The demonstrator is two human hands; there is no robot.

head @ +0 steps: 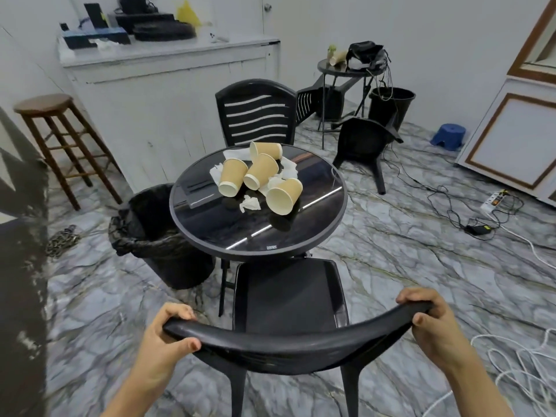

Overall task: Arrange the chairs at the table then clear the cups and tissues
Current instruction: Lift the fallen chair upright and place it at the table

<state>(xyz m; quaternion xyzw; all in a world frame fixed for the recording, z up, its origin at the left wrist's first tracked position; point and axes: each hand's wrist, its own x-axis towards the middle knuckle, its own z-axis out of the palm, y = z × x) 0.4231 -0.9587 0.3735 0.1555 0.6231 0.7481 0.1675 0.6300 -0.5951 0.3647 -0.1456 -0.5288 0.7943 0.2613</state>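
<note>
The left hand (168,335) and the right hand (427,320) were both wrapped around the curved top rail of a black plastic chair (288,299), one at each end. The fingers were curled over the rail and the thumbs were pressed on its near side. The chair's seat was tucked just under the near edge of the round black table (228,236).

Four paper cups were tipped over on the table: one (266,150) at the back, two (231,177) (261,171) in the middle, and one (284,195) at the front. Crumpled white tissues (249,203) were spread under and beside them.

A second black chair (255,115) was stood at the far side of the table. A third chair (364,145) was seen lying on its side on the marble floor (406,251), well apart from the table. A black bin (162,236) lined with a bag was placed just left of the table.
</note>
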